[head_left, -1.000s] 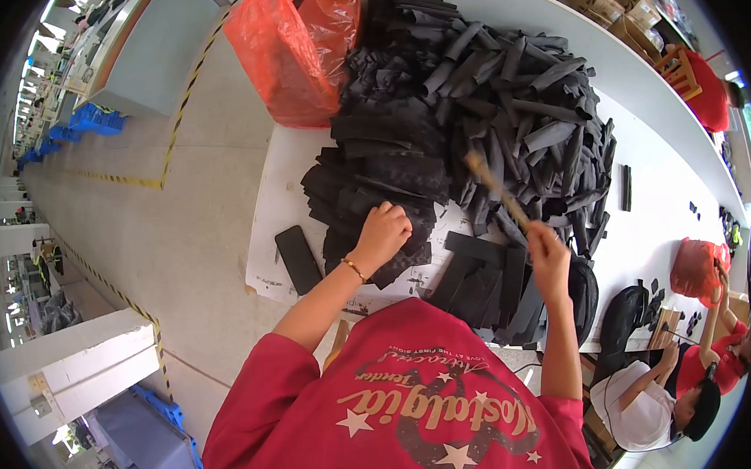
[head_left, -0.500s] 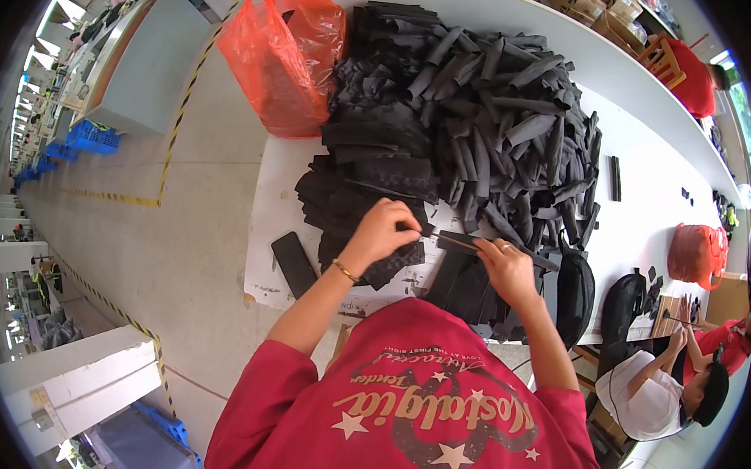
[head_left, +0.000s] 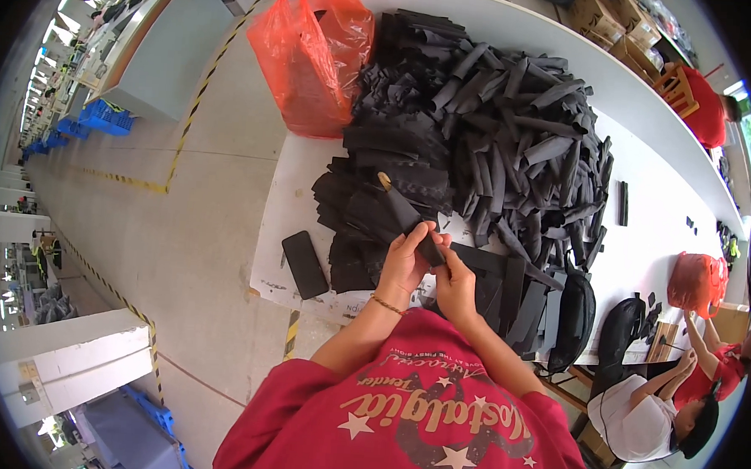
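Close together at the near edge of the table, my left hand [head_left: 405, 260] and my right hand [head_left: 455, 283] are both closed on one black fabric piece [head_left: 401, 209]. It slants away to the far left, and a tan tip like a stick's end [head_left: 384, 181] pokes out at its far end. Most of the stick is hidden. Beneath and beyond the left hand lie layered flat black fabric pieces [head_left: 343, 200]. A large heap of rolled black pieces [head_left: 524, 145] rises farther right. Flat dark strips [head_left: 487, 295] lie beside my right hand.
A black phone-like slab [head_left: 304, 265] lies at the white table's [head_left: 274, 221] left edge. A red plastic bag [head_left: 308, 70] stands at the far left, another red bag [head_left: 697, 284] at right. Black pouches [head_left: 572, 317] sit right of me. Two co-workers [head_left: 650, 414] work at the right.
My hands have come together and nearer to me. The thin stick that spanned between them now shows only a tip, beyond the black fabric piece. The view has shifted slightly.
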The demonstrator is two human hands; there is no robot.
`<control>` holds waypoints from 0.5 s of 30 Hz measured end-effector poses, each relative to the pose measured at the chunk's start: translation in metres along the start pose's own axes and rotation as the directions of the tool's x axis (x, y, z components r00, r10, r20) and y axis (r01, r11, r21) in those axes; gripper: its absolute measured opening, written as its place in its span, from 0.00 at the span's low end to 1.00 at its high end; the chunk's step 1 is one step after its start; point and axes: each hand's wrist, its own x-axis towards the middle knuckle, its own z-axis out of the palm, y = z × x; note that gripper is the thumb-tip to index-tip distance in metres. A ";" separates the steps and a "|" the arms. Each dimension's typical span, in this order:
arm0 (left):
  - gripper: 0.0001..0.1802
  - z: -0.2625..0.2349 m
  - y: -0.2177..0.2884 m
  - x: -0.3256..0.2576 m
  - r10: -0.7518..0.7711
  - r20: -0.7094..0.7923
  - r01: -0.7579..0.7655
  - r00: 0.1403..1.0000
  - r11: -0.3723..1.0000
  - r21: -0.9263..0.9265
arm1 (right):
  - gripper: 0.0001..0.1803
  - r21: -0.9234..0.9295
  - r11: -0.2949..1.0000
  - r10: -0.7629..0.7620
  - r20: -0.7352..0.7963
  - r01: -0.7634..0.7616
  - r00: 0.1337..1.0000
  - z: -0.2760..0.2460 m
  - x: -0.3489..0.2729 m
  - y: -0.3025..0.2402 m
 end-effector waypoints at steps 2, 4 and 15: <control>0.10 0.006 0.003 0.002 0.048 -0.070 -0.051 0.996 0.998 -0.039 | 0.13 0.002 0.998 0.056 -0.021 -0.056 0.998 -0.001 0.000 -0.018; 0.12 0.006 0.007 0.006 0.091 -0.146 -0.092 0.985 0.996 -0.002 | 0.08 -0.110 0.986 0.126 0.007 -0.124 0.992 -0.005 -0.011 -0.018; 0.11 0.007 0.018 0.022 0.160 -0.269 -0.159 0.950 0.987 0.027 | 0.05 -0.226 0.955 0.245 0.238 -0.192 0.940 -0.068 -0.059 -0.014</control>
